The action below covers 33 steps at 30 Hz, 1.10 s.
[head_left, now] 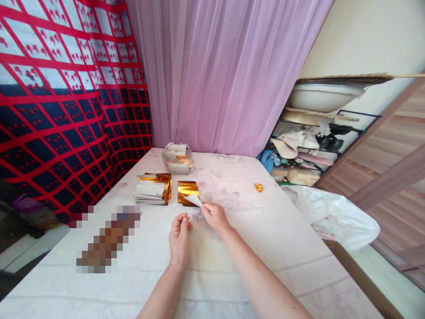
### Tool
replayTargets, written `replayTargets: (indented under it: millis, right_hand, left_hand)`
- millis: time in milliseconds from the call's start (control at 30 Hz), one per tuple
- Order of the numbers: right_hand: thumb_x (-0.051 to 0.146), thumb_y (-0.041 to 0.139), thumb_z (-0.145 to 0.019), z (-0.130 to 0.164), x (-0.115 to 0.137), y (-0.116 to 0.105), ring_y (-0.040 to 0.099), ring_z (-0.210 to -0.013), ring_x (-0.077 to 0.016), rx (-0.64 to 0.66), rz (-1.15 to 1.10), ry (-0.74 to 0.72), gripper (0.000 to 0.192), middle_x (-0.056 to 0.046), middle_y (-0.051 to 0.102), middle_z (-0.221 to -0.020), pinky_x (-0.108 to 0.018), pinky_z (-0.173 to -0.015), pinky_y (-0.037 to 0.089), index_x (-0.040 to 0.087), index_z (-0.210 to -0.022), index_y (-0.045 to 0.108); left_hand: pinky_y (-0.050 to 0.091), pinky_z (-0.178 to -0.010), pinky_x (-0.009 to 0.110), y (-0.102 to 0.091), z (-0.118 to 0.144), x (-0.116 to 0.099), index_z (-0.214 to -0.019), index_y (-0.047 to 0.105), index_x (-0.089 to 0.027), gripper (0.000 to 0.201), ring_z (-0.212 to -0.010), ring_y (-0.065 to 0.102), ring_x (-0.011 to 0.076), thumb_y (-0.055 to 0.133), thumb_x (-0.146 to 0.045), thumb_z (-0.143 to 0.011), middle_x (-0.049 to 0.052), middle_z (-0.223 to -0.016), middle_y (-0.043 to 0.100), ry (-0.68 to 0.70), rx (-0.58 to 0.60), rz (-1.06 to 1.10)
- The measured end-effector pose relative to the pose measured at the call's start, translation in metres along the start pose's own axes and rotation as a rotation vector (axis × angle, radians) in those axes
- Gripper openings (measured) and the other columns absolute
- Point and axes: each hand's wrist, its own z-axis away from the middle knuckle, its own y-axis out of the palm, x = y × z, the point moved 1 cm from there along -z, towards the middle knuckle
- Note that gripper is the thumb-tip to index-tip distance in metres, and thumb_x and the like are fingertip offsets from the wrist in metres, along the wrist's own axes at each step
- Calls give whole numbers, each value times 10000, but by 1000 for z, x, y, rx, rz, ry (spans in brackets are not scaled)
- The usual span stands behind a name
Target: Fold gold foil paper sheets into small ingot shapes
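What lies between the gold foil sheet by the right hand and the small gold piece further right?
Head view: only bare floral tablecloth between the gold foil sheet and the small gold piece.

Both forearms are bare — no sleeves, and seemingly no rings on left hand (179, 234) or right hand (215, 215).

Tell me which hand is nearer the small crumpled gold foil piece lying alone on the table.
Right. The right hand lies left of and below the small crumpled gold foil piece; the left hand is farther left and lower.
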Motion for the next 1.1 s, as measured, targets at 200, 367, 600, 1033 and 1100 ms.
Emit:
replayTargets:
  millis: [200, 367, 600, 1033, 1100]
  right_hand:
    - [208, 421, -928, 21, -14, -20, 662, -916, -174, -111, 24, 49, 290, -60, 731, -979, -248, -831, 470, 213, -908, 710]
    - [203, 453, -907, 58, -11, -32, 651, -974, -182, -104, 56, -71, 263, -69, 727, -1015, -288, -916, 474, 213, -903, 716]
    - [189, 499, -893, 104, 7, -49, 636, -1004, -202, -47, 102, -222, 226, -64, 718, -1025, -340, -917, 494, 234, -916, 719]
    - [347, 618, -781, 76, -27, -36, 625, -1043, -249, -380, -63, 177, 432, -128, 671, -1135, -404, -929, 498, 177, -1178, 594]
    - [327, 624, -770, 70, -31, -31, 653, -967, -223, -297, -147, 224, 440, -89, 697, -1086, -372, -891, 516, 201, -1191, 597]
  left_hand:
    - [522, -699, 294, 0, -1, 2, -945, 630, -179, 446, -686, 598, 139, 651, -564, -722, 28, -858, 645, 24, 5, -38]
    - [529, -705, 310, 0, -1, 4, -941, 641, -182, 387, -706, 613, 156, 624, -523, -759, 38, -865, 663, 74, 25, -100]
    - [461, -976, 397, 3, 6, 0, -953, 729, -226, 273, -1047, 623, 232, 550, -402, -848, 79, -1051, 700, 366, 249, -363]
    - [448, -913, 462, 7, 18, -2, -923, 750, -271, 206, -1027, 641, 274, 571, -233, -829, 64, -1013, 746, 577, 537, -977]
    - [444, -918, 459, 7, 19, -2, -921, 751, -279, 207, -1034, 636, 272, 573, -229, -827, 59, -1009, 747, 585, 541, -981]
